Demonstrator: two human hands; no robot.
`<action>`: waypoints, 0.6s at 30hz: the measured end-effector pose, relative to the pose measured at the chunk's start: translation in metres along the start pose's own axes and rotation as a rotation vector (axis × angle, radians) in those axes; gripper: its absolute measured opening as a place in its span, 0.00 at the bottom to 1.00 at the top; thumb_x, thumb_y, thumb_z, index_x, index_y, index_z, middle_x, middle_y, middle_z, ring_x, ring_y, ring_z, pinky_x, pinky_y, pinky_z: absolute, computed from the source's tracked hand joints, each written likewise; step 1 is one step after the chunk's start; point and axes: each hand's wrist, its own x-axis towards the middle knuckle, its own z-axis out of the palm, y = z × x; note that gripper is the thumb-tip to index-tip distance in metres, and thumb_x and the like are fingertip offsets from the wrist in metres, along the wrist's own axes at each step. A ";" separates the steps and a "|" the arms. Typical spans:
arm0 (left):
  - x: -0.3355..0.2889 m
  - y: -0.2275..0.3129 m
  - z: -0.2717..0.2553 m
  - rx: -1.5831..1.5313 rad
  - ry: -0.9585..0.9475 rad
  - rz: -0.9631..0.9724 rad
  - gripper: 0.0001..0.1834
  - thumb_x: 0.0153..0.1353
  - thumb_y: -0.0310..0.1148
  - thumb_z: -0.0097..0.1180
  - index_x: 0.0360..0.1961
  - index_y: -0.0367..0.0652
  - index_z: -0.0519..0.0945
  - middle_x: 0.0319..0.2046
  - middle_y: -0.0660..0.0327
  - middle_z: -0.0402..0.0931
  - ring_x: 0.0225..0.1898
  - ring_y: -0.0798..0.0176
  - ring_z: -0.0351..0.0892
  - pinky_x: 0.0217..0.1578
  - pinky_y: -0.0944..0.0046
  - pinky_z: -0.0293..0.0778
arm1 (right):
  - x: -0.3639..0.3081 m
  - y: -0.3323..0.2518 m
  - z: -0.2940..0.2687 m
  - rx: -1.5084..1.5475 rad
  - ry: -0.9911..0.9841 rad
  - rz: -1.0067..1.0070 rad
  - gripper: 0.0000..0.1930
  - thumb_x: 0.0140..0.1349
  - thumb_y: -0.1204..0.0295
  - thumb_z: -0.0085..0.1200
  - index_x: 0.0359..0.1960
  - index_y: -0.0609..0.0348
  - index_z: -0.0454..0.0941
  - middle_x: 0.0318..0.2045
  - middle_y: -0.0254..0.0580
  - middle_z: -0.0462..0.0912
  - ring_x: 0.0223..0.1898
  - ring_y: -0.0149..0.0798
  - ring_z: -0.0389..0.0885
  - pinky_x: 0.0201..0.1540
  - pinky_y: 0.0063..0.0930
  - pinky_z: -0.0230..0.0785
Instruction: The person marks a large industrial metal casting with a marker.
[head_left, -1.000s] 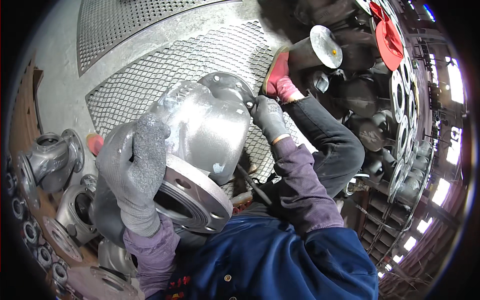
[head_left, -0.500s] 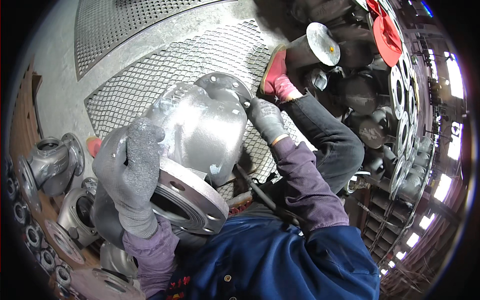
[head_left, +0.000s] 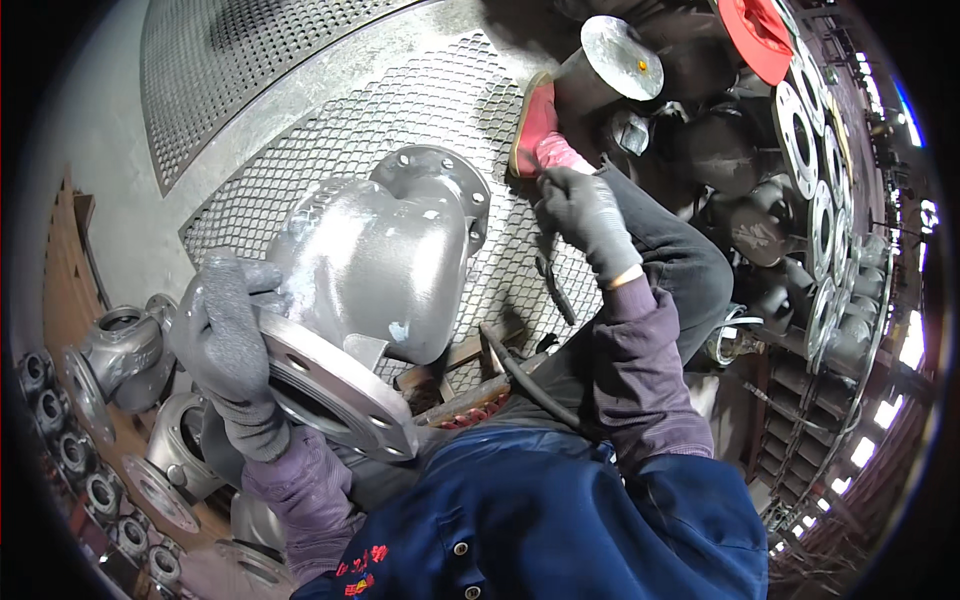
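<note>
A large silver-grey cast valve body (head_left: pixel 375 270) lies on the mesh between my legs, one round flange towards me and a bolt-holed flange (head_left: pixel 432 175) at its far end. My gloved left hand (head_left: pixel 230 335) is closed on the rim of the near flange (head_left: pixel 335 385), its fingers curled at the edge. To the right of the casting and apart from it, my gloved right hand (head_left: pixel 592 222) is a closed fist above my shin. Something dark shows just under that fist, too hidden to name. A dark lever-like piece (head_left: pixel 556 290) hangs below it over the mesh.
A black hose (head_left: pixel 530 385) runs past a wooden piece (head_left: pixel 465 398) near my lap. More valve bodies (head_left: pixel 120 350) stand on the left. Stacked castings and flanges (head_left: pixel 800 140) crowd the right, with a red cap (head_left: pixel 755 40) on top. My red shoe (head_left: pixel 535 125) rests on the mesh.
My right hand has left the far flange and moved right, closing into a fist. The casting has shifted slightly left in view, my left hand still on its near flange.
</note>
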 end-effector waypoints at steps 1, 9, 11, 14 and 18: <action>0.002 0.000 -0.002 0.001 0.005 -0.030 0.25 0.73 0.42 0.45 0.29 0.29 0.81 0.19 0.55 0.78 0.21 0.65 0.76 0.26 0.69 0.71 | -0.006 0.005 -0.004 0.102 0.021 0.008 0.11 0.68 0.69 0.47 0.38 0.63 0.79 0.23 0.43 0.84 0.25 0.36 0.84 0.31 0.33 0.75; 0.031 -0.026 -0.020 -0.005 0.106 -0.074 0.29 0.74 0.48 0.42 0.28 0.33 0.80 0.16 0.58 0.75 0.18 0.67 0.73 0.24 0.69 0.69 | -0.003 0.006 0.014 0.449 0.092 -0.060 0.16 0.66 0.72 0.44 0.52 0.63 0.76 0.26 0.42 0.84 0.23 0.35 0.84 0.30 0.31 0.76; 0.041 -0.040 -0.030 0.000 0.154 -0.090 0.29 0.73 0.49 0.43 0.28 0.34 0.80 0.17 0.58 0.76 0.18 0.66 0.74 0.22 0.69 0.70 | 0.000 0.001 0.017 0.513 0.056 -0.086 0.17 0.68 0.71 0.45 0.55 0.66 0.75 0.29 0.40 0.85 0.24 0.29 0.80 0.30 0.26 0.74; 0.057 -0.058 -0.043 -0.026 0.172 -0.136 0.31 0.71 0.54 0.44 0.27 0.34 0.81 0.16 0.58 0.76 0.17 0.65 0.75 0.20 0.67 0.72 | 0.000 -0.007 0.017 0.658 -0.003 -0.068 0.17 0.71 0.70 0.46 0.57 0.67 0.74 0.31 0.37 0.85 0.26 0.24 0.76 0.30 0.19 0.70; 0.062 -0.068 -0.057 -0.134 0.125 -0.260 0.35 0.71 0.57 0.43 0.26 0.32 0.81 0.14 0.57 0.74 0.15 0.64 0.73 0.19 0.68 0.73 | -0.002 -0.015 0.015 0.642 -0.047 -0.048 0.16 0.73 0.69 0.44 0.57 0.64 0.74 0.31 0.37 0.83 0.23 0.22 0.74 0.26 0.17 0.68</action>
